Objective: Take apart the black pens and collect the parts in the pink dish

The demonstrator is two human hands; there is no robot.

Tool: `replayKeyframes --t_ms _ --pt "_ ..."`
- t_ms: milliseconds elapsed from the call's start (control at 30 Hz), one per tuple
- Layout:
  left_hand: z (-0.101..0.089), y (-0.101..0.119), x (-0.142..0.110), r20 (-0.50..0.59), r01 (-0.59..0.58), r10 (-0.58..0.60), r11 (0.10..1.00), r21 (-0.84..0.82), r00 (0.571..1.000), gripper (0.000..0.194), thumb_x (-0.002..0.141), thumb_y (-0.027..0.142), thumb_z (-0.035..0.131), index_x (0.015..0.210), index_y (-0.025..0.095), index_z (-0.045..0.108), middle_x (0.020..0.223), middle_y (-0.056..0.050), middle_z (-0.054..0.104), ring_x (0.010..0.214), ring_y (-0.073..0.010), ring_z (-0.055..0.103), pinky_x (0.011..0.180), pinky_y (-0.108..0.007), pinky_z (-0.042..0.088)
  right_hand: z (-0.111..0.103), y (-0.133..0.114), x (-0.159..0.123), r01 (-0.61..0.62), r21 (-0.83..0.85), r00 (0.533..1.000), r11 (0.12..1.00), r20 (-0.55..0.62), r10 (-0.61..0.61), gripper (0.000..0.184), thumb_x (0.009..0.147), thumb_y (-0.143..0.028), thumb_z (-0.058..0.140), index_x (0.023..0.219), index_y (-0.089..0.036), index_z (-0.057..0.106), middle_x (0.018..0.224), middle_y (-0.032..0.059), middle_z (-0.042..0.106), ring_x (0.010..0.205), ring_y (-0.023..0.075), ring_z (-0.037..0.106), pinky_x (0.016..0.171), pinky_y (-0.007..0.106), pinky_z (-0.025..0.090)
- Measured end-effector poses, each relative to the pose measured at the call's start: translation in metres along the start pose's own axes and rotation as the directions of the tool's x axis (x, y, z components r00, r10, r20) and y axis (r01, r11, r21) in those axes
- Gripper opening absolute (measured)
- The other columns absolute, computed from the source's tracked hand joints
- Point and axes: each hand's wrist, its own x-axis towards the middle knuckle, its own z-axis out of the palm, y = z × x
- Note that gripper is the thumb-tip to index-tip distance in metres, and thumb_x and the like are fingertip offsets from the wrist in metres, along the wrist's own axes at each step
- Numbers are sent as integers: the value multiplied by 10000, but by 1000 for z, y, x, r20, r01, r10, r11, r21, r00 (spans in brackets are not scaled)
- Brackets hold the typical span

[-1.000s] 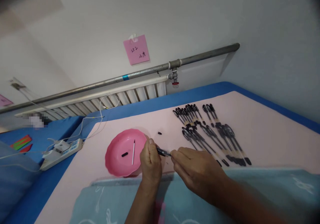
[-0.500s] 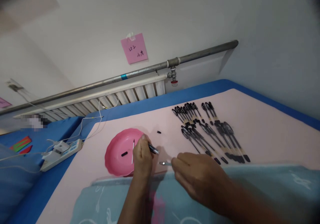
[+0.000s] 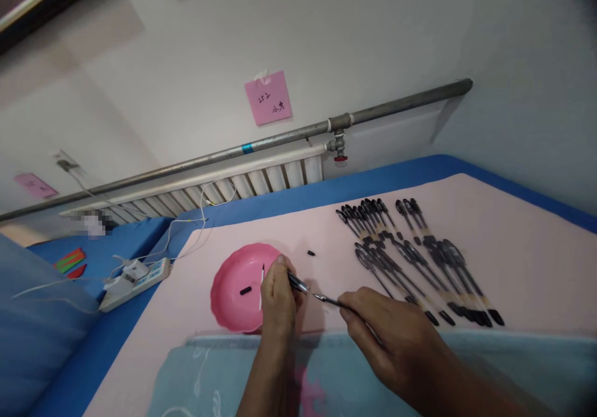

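Head view: a pale wall (image 3: 373, 44) is seen behind a tabletop covered by a pink sheet (image 3: 186, 286), with a white radiator (image 3: 261, 184) set along the far edge. A teal cloth (image 3: 233, 367) is spread across the near edge. At right, black pens (image 3: 471, 280) are laid out in two slanting rows on the sheet. At left of center, a scalloped pink bowl (image 3: 228, 277) is partly covered from sight by the left hand (image 3: 278, 289); whether its rim is touched cannot be told. A slim, silver-tipped pen piece (image 3: 329, 299) is pinched at its rear between the thumb and fingers of the right hand (image 3: 392, 336), its point aimed left. Just beside that point, apart from it, is the clear end of a dark tube (image 3: 297, 282), gripped under the left thumb, though the fingers behind are largely hidden. Inside the bowl are seen a thin white stick (image 3: 260, 299) and a short black piece (image 3: 245, 291). Beyond the hands, a small black cap-like piece (image 3: 311, 253) is left lying on the sheet.
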Motion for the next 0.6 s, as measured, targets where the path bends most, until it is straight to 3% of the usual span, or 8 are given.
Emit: replayKeyframes --t_ms 267,600 --pt "5 -5 -1 23 -53 54 997 -60 998 402 794 524 469 581 206 347 447 89 301 373 -59 275 347 -167 226 3 -1 -1 -31 -26 1000 999 3 31 191 885 -158 388 872 -183 577 639 13 562 576 142 541 550 247 396" --pt "9 -15 0 -3 -27 27 993 -114 1000 412 774 561 487 610 211 346 457 95 308 373 -57 260 347 -163 227 9 -3 -5 -119 61 992 991 -39 121 159 892 -165 380 877 -215 530 781 33 625 693 152 604 635 253 466"
